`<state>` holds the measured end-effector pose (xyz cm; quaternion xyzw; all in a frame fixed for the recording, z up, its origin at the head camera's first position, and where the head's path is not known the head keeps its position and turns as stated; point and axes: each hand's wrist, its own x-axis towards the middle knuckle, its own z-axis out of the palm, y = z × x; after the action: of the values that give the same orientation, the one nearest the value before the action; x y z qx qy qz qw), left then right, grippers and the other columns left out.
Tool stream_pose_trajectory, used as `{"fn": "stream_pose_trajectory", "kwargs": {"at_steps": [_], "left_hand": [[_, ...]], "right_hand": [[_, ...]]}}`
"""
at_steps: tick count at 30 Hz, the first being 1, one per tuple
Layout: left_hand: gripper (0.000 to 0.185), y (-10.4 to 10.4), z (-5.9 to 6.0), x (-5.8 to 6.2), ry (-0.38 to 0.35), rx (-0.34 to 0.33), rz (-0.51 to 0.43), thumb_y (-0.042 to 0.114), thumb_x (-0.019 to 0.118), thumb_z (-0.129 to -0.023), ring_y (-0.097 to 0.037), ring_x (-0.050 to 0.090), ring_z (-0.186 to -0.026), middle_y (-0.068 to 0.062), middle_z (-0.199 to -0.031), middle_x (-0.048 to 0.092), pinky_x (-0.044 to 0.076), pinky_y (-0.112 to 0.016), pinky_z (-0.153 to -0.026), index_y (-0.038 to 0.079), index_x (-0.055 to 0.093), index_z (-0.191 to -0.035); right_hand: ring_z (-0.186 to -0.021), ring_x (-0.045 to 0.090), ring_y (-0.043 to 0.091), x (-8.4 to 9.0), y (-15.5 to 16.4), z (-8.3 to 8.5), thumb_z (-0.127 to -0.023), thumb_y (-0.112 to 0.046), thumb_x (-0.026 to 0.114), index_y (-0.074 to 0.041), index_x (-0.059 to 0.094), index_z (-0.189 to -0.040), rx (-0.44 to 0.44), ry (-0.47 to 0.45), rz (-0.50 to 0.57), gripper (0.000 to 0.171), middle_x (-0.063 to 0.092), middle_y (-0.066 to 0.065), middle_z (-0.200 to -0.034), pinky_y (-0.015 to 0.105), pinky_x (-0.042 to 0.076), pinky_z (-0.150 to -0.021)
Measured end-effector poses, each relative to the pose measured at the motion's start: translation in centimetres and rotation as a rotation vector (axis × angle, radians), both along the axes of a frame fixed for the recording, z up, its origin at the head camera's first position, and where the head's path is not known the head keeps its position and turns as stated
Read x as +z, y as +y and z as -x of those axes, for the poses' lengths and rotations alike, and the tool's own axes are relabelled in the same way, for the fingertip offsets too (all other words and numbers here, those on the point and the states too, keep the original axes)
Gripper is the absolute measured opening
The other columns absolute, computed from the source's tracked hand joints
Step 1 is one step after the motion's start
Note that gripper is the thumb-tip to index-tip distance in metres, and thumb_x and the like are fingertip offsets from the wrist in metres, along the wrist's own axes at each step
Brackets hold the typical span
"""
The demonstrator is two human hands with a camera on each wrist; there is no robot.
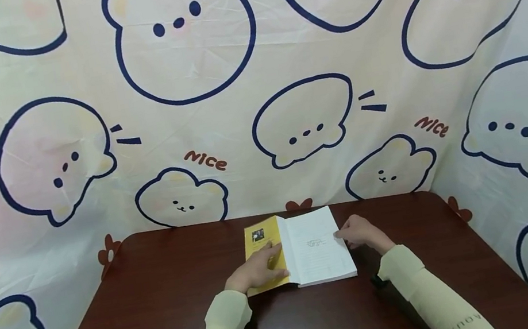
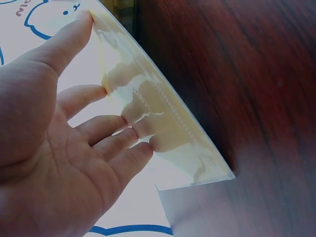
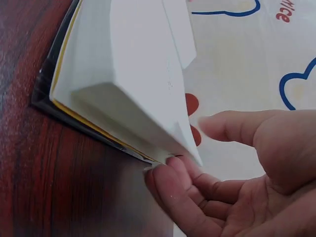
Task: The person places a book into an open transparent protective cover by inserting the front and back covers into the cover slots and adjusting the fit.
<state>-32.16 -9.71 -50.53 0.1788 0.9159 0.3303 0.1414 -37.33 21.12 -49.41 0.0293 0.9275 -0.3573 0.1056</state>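
Note:
An open book (image 1: pixel 317 248) lies at the middle of the far side of a dark wooden table (image 1: pixel 164 321). Its yellow inside cover (image 1: pixel 259 236) is folded out to the left, and a white page faces up on the right. My left hand (image 1: pixel 262 264) lies flat on the yellow cover (image 2: pixel 163 118), its straight fingers (image 2: pixel 113 128) pressing it down. At the book's right edge is my right hand (image 1: pixel 348 235). There its curled fingertips (image 3: pixel 168 182) sit under the edge of the top page (image 3: pixel 143 84), with the thumb hovering close above.
A cloth backdrop (image 1: pixel 253 102) printed with bear outlines hangs behind the table and wraps round both sides. A small dark object (image 1: pixel 377 282) lies on the table under my right forearm. Bare wood lies left, right and in front of the book.

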Motion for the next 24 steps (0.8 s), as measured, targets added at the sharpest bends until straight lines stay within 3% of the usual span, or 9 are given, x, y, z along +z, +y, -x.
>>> {"fn": "stream_pose_trajectory", "kwargs": {"at_steps": [5, 9, 12, 19, 24], "left_hand": [[0.075, -0.1, -0.1, 0.3, -0.001, 0.006, 0.005, 0.034, 0.076, -0.093, -0.041, 0.026, -0.152, -0.019, -0.166, 0.026, 0.029, -0.059, -0.119, 0.012, 0.042, -0.156], [0.074, -0.1, -0.2, 0.5, 0.002, 0.003, 0.004, 0.033, 0.075, -0.093, -0.041, 0.026, -0.152, -0.021, -0.166, 0.026, 0.029, -0.058, -0.119, 0.011, 0.043, -0.156], [0.074, -0.2, -0.3, 0.6, 0.014, -0.007, 0.003, 0.033, 0.075, -0.093, -0.042, 0.027, -0.152, -0.023, -0.165, 0.026, 0.029, -0.058, -0.118, 0.009, 0.043, -0.155], [0.072, -0.3, -0.3, 0.8, 0.033, -0.018, -0.001, 0.031, 0.075, -0.093, -0.041, 0.028, -0.151, -0.024, -0.163, 0.029, 0.030, -0.057, -0.119, 0.009, 0.045, -0.154], [0.070, -0.4, -0.4, 0.8, 0.047, -0.013, -0.004, 0.029, 0.075, -0.093, -0.041, 0.029, -0.151, -0.023, -0.162, 0.032, 0.029, -0.057, -0.119, 0.007, 0.046, -0.153]], "right_hand": [[-0.066, 0.059, 0.018, 0.4, 0.0, -0.2, -0.101, -0.028, 0.062, 0.007, 0.072, -0.106, -0.013, 0.045, 0.036, 0.036, 0.066, 0.010, -0.076, 0.028, 0.048, -0.059], [-0.080, 0.068, 0.019, 0.5, -0.2, -0.1, -0.102, -0.027, 0.061, 0.007, 0.067, -0.115, -0.020, 0.074, 0.153, 0.037, 0.069, 0.015, -0.096, 0.037, 0.060, -0.072], [-0.086, 0.072, 0.021, 0.5, -0.4, 0.0, -0.102, -0.026, 0.062, 0.006, 0.066, -0.115, -0.014, 0.093, 0.278, 0.035, 0.069, 0.019, -0.105, 0.043, 0.061, -0.080], [-0.087, 0.071, 0.022, 0.5, -1.3, -0.1, -0.103, -0.034, 0.061, 0.002, 0.065, -0.118, 0.060, 0.119, 0.481, 0.039, 0.070, 0.017, -0.108, 0.041, 0.061, -0.077], [-0.092, 0.070, 0.022, 0.2, -2.1, -0.4, -0.104, -0.035, 0.059, -0.001, 0.061, -0.124, 0.115, 0.156, 0.551, 0.039, 0.070, 0.015, -0.112, 0.038, 0.060, -0.079]]}}
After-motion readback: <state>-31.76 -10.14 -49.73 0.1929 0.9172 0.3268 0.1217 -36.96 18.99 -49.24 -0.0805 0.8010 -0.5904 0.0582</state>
